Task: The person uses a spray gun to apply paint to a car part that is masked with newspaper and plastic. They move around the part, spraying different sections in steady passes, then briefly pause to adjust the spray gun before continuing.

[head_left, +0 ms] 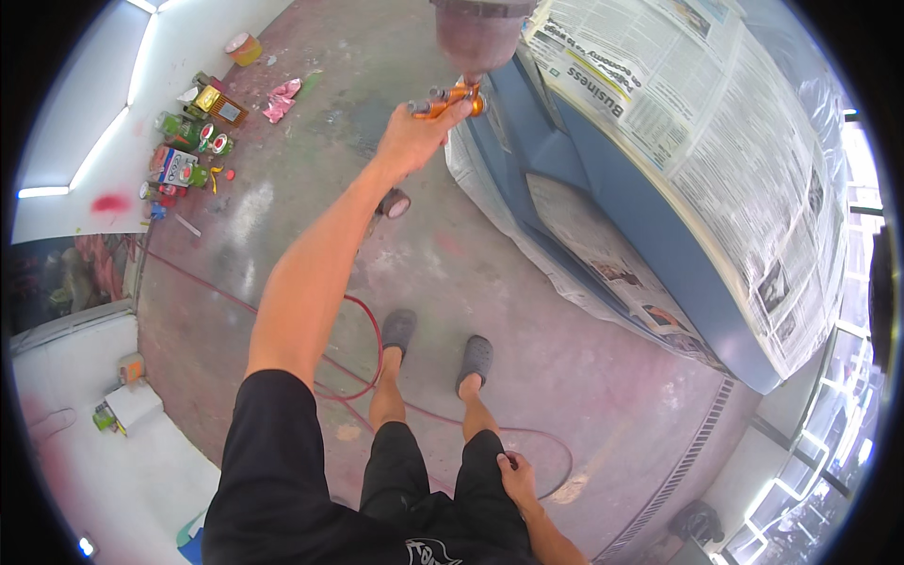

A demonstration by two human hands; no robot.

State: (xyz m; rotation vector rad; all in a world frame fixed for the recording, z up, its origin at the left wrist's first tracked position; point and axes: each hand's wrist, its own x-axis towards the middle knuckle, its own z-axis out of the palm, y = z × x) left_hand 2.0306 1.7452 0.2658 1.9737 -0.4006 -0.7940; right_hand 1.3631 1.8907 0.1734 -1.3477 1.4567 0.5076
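My left hand (422, 132) is closed on an orange-bodied spray gun (457, 104) topped by a translucent, pinkish-stained cup (478, 38). It is beside a blue-grey vehicle body panel (670, 292), whose upper surface is masked with newspaper (687, 132) and tan tape. More paper covers a recess in the panel. My right hand (518, 480) hangs by my right thigh with its fingers curled; what they hold, if anything, is hidden.
Cans and containers (188, 151) line the left wall, near pink crumpled material (281, 99). A red hose (556, 443) loops over the stained floor (631, 424) by my feet. A floor grate (673, 466) runs at the right, near a black bag (697, 518).
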